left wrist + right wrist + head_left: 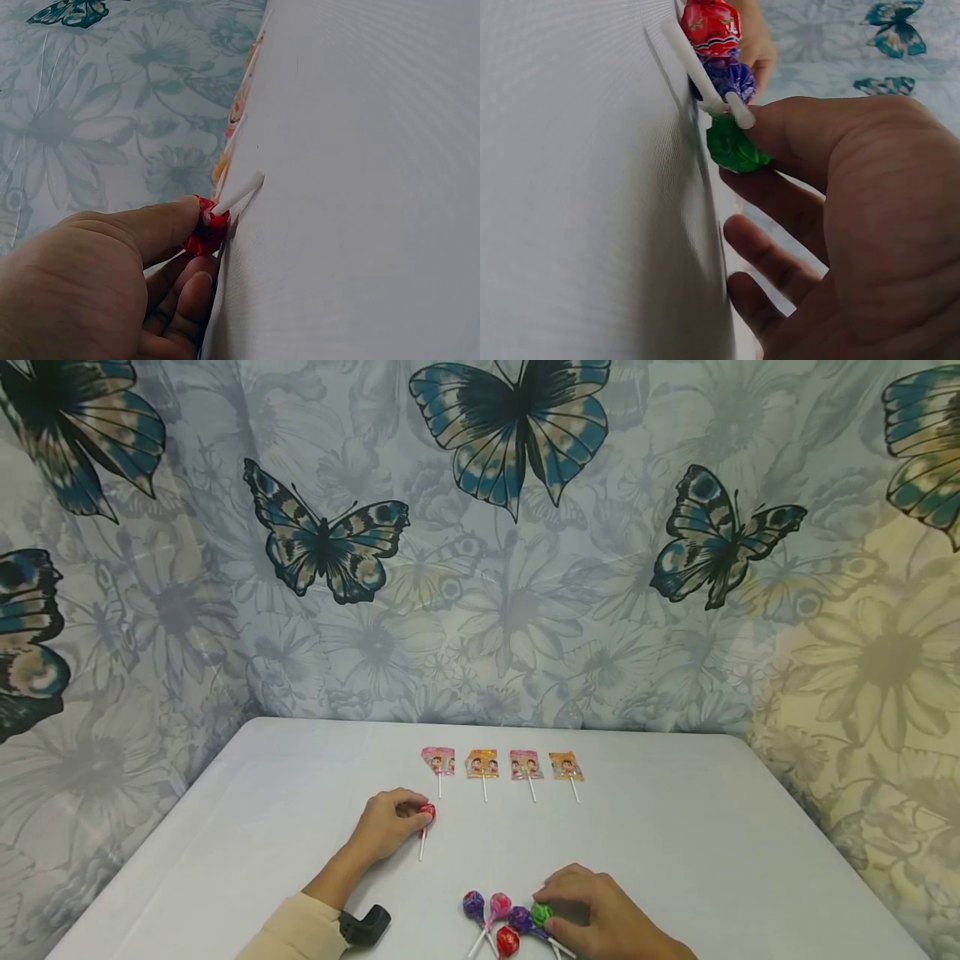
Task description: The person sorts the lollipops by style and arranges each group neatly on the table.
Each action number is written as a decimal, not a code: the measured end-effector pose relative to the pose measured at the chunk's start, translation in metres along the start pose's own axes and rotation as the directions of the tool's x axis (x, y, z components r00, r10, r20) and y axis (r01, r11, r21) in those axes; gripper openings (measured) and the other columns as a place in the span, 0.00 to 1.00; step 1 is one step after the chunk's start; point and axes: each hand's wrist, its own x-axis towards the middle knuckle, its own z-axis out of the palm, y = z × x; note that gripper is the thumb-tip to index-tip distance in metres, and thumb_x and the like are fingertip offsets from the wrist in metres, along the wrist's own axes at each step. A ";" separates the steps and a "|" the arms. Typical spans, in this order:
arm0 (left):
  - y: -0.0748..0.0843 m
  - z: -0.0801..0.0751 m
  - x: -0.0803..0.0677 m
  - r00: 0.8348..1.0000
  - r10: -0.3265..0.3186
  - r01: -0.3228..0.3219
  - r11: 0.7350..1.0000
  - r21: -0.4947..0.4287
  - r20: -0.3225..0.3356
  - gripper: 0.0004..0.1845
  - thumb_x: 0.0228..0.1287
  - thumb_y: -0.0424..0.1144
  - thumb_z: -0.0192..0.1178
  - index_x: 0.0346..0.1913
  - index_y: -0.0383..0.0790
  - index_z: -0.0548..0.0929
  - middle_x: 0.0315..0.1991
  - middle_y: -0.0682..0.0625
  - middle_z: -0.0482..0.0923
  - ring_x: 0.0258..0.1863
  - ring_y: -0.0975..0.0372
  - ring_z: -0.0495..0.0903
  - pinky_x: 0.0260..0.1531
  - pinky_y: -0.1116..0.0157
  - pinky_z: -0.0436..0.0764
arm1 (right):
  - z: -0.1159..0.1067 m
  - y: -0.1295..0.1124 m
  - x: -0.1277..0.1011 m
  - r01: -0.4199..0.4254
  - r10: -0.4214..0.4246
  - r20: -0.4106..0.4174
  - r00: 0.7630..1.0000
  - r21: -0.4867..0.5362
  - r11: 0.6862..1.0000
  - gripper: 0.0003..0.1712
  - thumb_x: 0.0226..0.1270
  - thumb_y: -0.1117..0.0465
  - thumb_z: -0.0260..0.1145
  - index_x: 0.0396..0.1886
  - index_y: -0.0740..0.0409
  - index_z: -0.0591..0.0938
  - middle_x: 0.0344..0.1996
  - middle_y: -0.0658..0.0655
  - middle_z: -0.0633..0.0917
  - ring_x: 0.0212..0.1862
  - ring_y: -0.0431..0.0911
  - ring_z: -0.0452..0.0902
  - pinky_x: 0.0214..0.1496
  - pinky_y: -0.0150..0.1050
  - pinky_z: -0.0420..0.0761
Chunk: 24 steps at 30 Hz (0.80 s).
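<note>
My left hand (401,818) pinches a red-wrapped round lollipop (427,812) against the white table (712,827). In the left wrist view, thumb and fingers (176,217) close round the red head (206,231) and its white stick (238,193) points away. My right hand (570,906) lies near the front edge, where thumb and forefinger pinch a green lollipop (542,912). In the right wrist view the green head (735,146) sits under the thumb (795,127), with a purple one (731,75) and a red one (711,26) beyond it.
Several flat packaged lollipops lie in a row further back, from a pink one (438,762) to an orange one (566,767). Purple (473,904), pink (500,906) and red (507,941) round lollipops cluster by my right hand. Butterfly-print cloth (480,568) hangs behind and beside the table.
</note>
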 end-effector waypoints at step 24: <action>-0.002 0.001 0.000 1.000 0.013 -0.013 1.000 -0.011 0.004 0.09 0.54 0.34 0.72 0.38 0.37 0.87 0.26 0.56 0.78 0.26 0.63 0.74 0.27 0.67 0.74 | -0.008 -0.007 0.007 0.062 -0.086 -0.230 0.969 -0.111 0.992 0.16 0.56 0.67 0.73 0.46 0.55 0.85 0.42 0.46 0.85 0.44 0.41 0.81 0.46 0.38 0.80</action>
